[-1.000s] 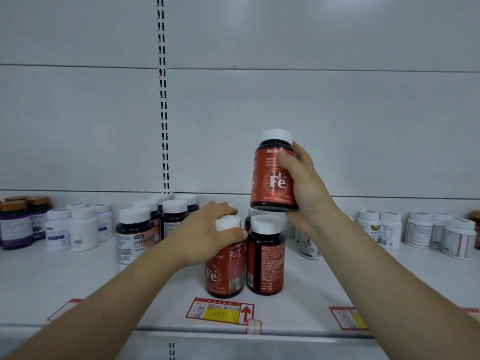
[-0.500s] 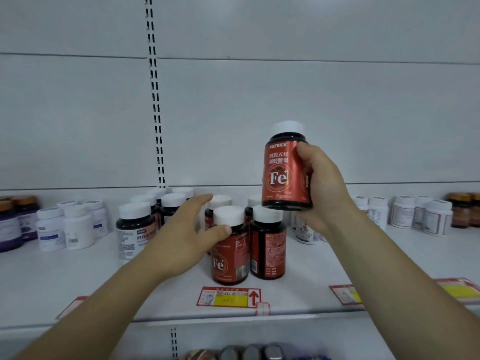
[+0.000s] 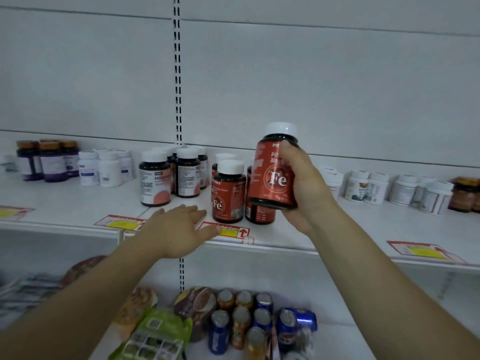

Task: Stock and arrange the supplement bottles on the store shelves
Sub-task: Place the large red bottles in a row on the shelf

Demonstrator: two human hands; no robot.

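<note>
My right hand (image 3: 305, 193) grips a red Fe bottle (image 3: 272, 175) with a white cap, upright and lifted above the white shelf (image 3: 65, 203). Just below and behind it stand more red Fe bottles (image 3: 228, 193) near the shelf's front, one partly hidden by the held bottle. My left hand (image 3: 179, 227) hovers flat with fingers spread at the shelf's front edge, left of those bottles, touching none of them. Dark bottles with pale labels (image 3: 155, 178) stand further left.
White bottles (image 3: 104, 168) and purple-labelled bottles (image 3: 52, 162) line the shelf's left; white tubs (image 3: 405, 189) and brown bottles (image 3: 465, 194) its right. Price tags (image 3: 226, 229) lie along the front edge. The lower shelf holds drink cans (image 3: 241, 323) and snack packs (image 3: 158, 333).
My left hand let go of the front Fe bottle and drew back down to the shelf edge. The view tilted down, showing the lower shelf. The right hand still holds its bottle.
</note>
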